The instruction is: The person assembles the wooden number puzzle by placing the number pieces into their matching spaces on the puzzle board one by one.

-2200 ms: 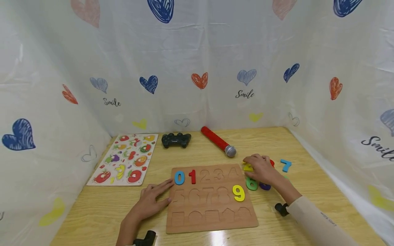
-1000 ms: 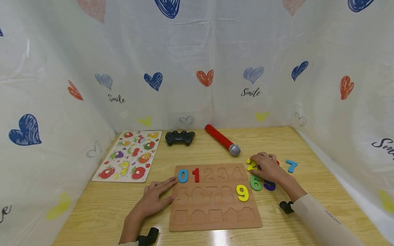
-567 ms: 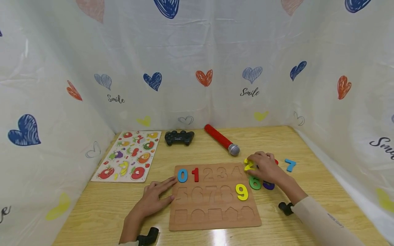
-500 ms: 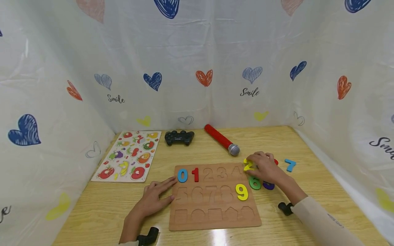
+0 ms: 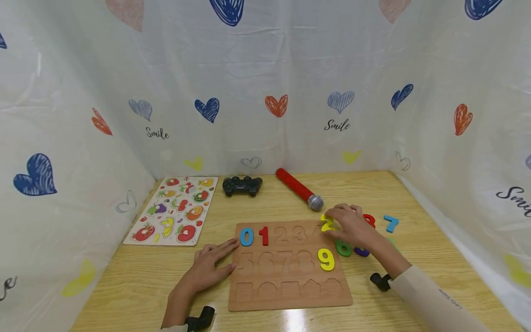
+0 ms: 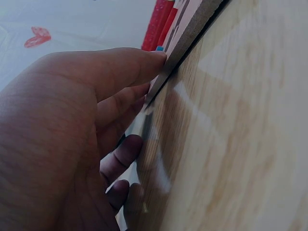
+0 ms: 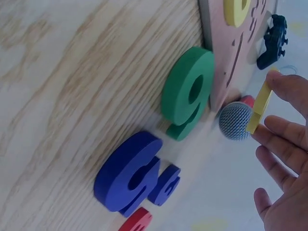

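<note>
The yellow number 2 [image 5: 327, 225] is pinched between the thumb and fingertips of my right hand [image 5: 350, 226], over the upper right corner of the wooden puzzle board [image 5: 269, 300]. Edge-on, the same yellow 2 [image 7: 261, 103] shows raised in the right wrist view. My left hand [image 5: 207, 269] lies at the board's left edge, fingers extended, with fingertips [image 6: 159, 60] touching its side. A blue 0 [image 5: 242, 237], a red 1 [image 5: 264, 236] and a yellow 9 [image 5: 331, 259] sit on the board, among outlined number and shape slots.
Right of the board lie a green 6 [image 7: 178, 94], a dark blue number [image 7: 115, 180], a red number [image 5: 369, 220], and a blue 7 [image 5: 391, 226]. Behind are a red microphone [image 5: 294, 184], a black game controller [image 5: 242, 186] and a fruit puzzle [image 5: 172, 212].
My right hand has picked up the yellow 2 from among the loose numbers and moved it left to the board's upper corner, uncovering more of the red number. The left hand stays put.
</note>
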Motion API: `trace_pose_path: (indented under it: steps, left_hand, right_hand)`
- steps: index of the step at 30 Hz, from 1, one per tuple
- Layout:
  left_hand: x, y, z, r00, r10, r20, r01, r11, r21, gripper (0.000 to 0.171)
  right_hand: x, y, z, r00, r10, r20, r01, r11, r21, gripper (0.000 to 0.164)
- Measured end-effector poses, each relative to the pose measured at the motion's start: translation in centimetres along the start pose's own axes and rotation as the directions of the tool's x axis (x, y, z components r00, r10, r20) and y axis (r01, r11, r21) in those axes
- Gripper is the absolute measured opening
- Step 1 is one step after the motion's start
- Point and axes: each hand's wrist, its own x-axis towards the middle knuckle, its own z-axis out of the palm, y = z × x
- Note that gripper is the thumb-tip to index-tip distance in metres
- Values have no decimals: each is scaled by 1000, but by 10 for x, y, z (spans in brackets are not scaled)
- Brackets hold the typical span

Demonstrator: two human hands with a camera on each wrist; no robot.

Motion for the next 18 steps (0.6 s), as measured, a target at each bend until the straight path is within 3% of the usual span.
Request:
trace_pose_path:
  steps: [6,18]
  left_hand:
    - [-1,0,0,1000,-2,8,3,1000,-5,59]
    - [0,-1,1,1000,-3,-1,3,1000,-8,59]
  right_hand:
    - [2,-9,2,999,-35,-12,35,999,1,45]
    - [10,-28,3,999,-27,34,27,1000,2,46]
